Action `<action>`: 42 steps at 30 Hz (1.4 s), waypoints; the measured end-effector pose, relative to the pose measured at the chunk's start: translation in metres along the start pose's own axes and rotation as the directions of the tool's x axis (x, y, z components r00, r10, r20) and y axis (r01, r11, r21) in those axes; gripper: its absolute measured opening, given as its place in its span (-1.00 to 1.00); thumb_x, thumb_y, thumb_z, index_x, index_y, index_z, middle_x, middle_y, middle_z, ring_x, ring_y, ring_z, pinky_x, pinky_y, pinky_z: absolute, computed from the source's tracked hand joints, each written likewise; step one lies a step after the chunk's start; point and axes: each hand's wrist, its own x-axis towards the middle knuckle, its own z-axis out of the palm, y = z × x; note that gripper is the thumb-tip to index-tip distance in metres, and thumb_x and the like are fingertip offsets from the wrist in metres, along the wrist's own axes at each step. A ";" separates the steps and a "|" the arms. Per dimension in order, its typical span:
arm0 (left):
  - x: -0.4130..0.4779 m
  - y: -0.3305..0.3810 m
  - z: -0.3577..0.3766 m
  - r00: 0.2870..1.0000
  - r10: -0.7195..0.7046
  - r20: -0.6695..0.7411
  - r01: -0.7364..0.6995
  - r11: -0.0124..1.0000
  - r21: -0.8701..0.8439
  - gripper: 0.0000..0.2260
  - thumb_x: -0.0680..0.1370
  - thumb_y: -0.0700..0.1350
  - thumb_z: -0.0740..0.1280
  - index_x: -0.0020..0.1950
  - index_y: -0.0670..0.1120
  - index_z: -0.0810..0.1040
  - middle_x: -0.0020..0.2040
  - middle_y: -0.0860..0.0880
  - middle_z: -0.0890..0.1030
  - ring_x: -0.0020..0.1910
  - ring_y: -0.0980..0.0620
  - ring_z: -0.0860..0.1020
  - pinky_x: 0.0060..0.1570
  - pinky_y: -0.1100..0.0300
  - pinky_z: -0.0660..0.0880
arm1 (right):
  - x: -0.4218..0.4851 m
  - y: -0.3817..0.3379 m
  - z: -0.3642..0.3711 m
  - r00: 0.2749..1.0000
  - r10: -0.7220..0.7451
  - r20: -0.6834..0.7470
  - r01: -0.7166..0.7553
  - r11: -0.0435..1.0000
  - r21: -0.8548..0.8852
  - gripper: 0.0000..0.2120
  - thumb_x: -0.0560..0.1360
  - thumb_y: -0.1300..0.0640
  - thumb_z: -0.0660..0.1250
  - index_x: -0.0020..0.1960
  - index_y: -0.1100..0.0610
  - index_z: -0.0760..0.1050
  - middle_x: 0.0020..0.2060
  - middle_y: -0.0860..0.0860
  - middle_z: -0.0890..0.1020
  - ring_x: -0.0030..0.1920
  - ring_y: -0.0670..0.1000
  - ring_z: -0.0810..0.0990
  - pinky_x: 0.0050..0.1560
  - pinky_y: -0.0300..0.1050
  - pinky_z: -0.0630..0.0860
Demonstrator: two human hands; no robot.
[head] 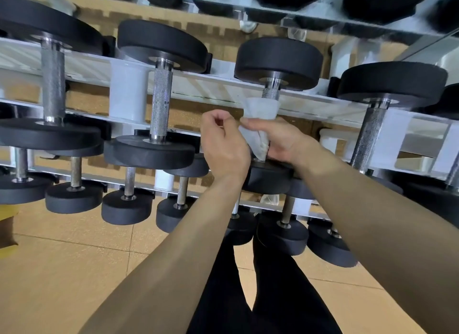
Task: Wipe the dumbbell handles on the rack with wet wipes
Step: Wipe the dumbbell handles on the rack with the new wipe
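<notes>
1. Floor point(74, 271) is tan, speckled, rubbery-looking stuff laid in big square tiles with thin dark seams.
2. Yellow-and-brown thing point(7, 224) at the left edge, cut off, can't tell what.
3. Light's soft and even.

Black dumbbells point(278, 60), white rack point(211, 85), white wipe point(260, 107).

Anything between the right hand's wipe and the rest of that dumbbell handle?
Nothing visible. The right hand grips the wet wipe wrapped round the handle; the bare knurled stretch above, up to the weight head, is unobstructed. The left hand sits curled beside the wipe, not in the path.
</notes>
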 end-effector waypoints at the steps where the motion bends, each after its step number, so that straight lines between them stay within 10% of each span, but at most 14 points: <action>1: 0.000 -0.001 0.000 1.000 -0.009 0.005 0.009 1.000 0.000 -0.90 0.62 -0.18 0.21 -0.03 -0.01 0.48 -0.06 0.05 0.57 -0.10 0.12 0.50 -0.09 0.29 0.39 | 0.002 -0.002 -0.002 0.999 0.013 0.048 -0.014 1.000 0.019 -0.83 0.39 0.18 0.57 -0.08 0.17 0.62 -0.25 0.08 0.67 -0.19 0.03 0.66 -0.05 -0.05 0.60; 9: 0.002 -0.003 0.003 1.000 -0.005 0.016 0.005 1.000 0.008 -0.89 0.61 -0.18 0.19 -0.04 -0.01 0.48 -0.12 0.02 0.55 -0.18 0.09 0.48 -0.10 0.21 0.45 | 0.012 -0.025 0.005 0.993 -0.117 -0.027 0.120 0.956 0.268 -0.77 0.58 0.11 0.40 -0.22 0.05 0.44 -0.49 -0.06 0.43 -0.51 -0.07 0.35 -0.47 -0.24 0.35; 15: 0.001 0.002 0.003 0.999 -0.023 0.026 0.022 0.999 0.027 -0.86 0.63 -0.13 0.17 -0.09 0.05 0.44 -0.06 0.00 0.55 -0.13 0.07 0.48 -0.07 0.17 0.41 | 0.013 0.004 0.006 0.908 -0.231 -0.350 0.106 0.933 -0.343 -0.71 0.31 0.02 0.61 -0.08 0.11 0.62 -0.24 0.05 0.71 -0.23 0.03 0.67 -0.16 -0.07 0.63; 27: -0.001 0.005 0.002 0.997 -0.042 0.063 0.037 0.997 0.073 -0.88 0.65 -0.09 0.16 -0.02 -0.01 0.47 -0.02 -0.02 0.57 -0.03 0.00 0.51 -0.04 0.13 0.39 | 0.002 0.011 -0.013 0.981 -0.085 -0.177 -0.037 0.806 -0.591 -0.29 -0.09 -0.02 0.66 0.05 0.11 0.67 -0.06 0.01 0.75 0.01 0.03 0.72 0.13 0.02 0.65; 38: 0.001 0.003 0.003 0.998 -0.003 0.056 0.000 0.998 0.058 -0.87 0.65 -0.07 0.16 -0.05 0.01 0.46 -0.06 0.01 0.56 -0.08 0.02 0.51 -0.04 0.12 0.43 | 0.012 -0.023 0.003 0.982 -0.160 -0.103 0.174 0.972 0.158 -0.81 0.48 0.11 0.52 -0.21 0.10 0.53 -0.44 0.00 0.55 -0.42 -0.04 0.54 -0.31 -0.11 0.52; 42: 0.001 0.004 0.001 0.991 -0.062 0.120 0.054 0.996 0.070 -0.83 0.65 0.08 0.15 -0.08 0.09 0.46 -0.04 0.01 0.61 -0.02 0.01 0.56 0.05 0.02 0.48 | 0.002 -0.003 -0.009 0.966 -0.199 -0.166 0.123 0.916 -0.382 -0.82 0.40 0.09 0.60 -0.17 0.06 0.60 -0.36 -0.08 0.66 -0.27 -0.07 0.65 -0.15 -0.12 0.61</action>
